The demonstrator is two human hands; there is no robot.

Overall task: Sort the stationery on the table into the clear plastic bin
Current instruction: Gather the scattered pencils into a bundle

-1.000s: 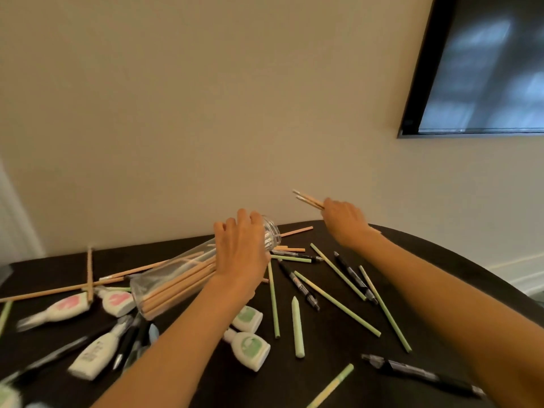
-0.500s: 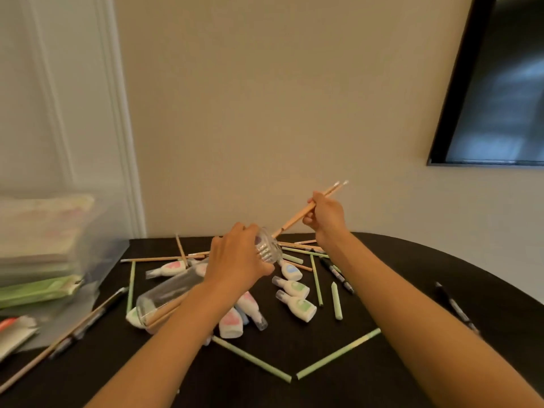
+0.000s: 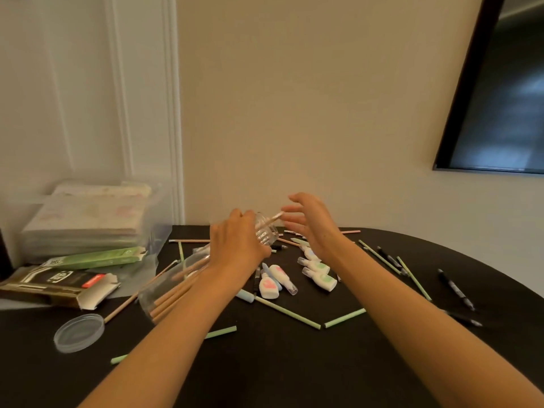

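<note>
My left hand (image 3: pixel 235 245) grips a clear plastic jar (image 3: pixel 176 281) near its mouth and holds it tilted, mouth up toward the right. Several wooden pencils (image 3: pixel 170 295) lie inside it, and one pencil end (image 3: pixel 273 218) sticks out of the mouth. My right hand (image 3: pixel 312 222) hovers just right of the mouth with its fingers spread and nothing in it. Green pencils (image 3: pixel 287 312), correction-tape dispensers (image 3: pixel 319 275) and black pens (image 3: pixel 454 287) lie scattered on the dark table (image 3: pixel 294 363). A clear plastic bin (image 3: pixel 88 219) stands at the back left.
The jar's clear lid (image 3: pixel 79 332) lies at the front left. Flat cardboard packs (image 3: pixel 59 282) lie beside the bin, a green one (image 3: pixel 94 258) on top. The wall is close behind the table, with a dark screen (image 3: pixel 500 98) at the upper right.
My right hand has let go of the wooden pencils it held; they now sit in the jar. Its fingers have spread open. The view has swung left, bringing the bin, packs and lid into sight.
</note>
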